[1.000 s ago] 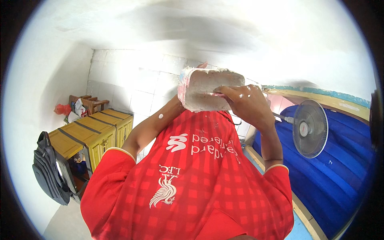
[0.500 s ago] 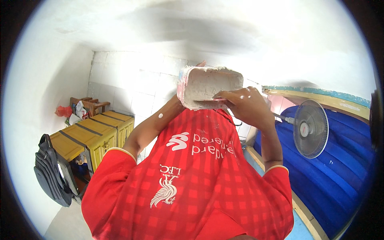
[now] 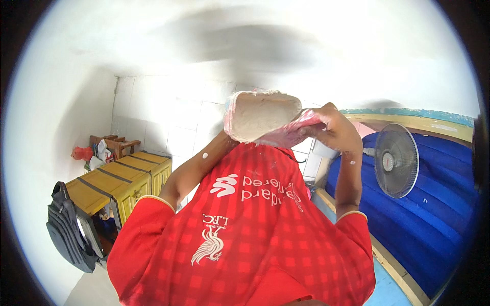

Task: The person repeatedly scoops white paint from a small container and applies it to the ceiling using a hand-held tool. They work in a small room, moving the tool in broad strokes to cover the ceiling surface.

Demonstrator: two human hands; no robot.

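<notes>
In front of my chest is a rectangular tub (image 3: 229,118) with rounded corners, its rim crusted with white paste and its inside coated with whitish putty. My left forearm (image 3: 206,158) runs up to it, and my left hand bears it from beneath, the fingers hidden behind it. My right hand (image 3: 337,130) is closed on a thin pinkish-red flat scraper (image 3: 293,131), smeared with white, pinched between thumb and fingers. The scraper lies along the tub's near right rim. White specks dot my left forearm.
A white wall (image 3: 173,41) rises ahead. At right stand a fan (image 3: 395,160) and a blue mattress (image 3: 434,219) beside a wooden frame edge. To the left are a yellow cabinet (image 3: 122,181), a dark backpack (image 3: 69,229) and a wooden stool (image 3: 120,145).
My right hand has moved right and turned, bringing the scraper out of the tub's inside to its near right rim, with more of its pink face showing. The tub has shifted slightly left.
</notes>
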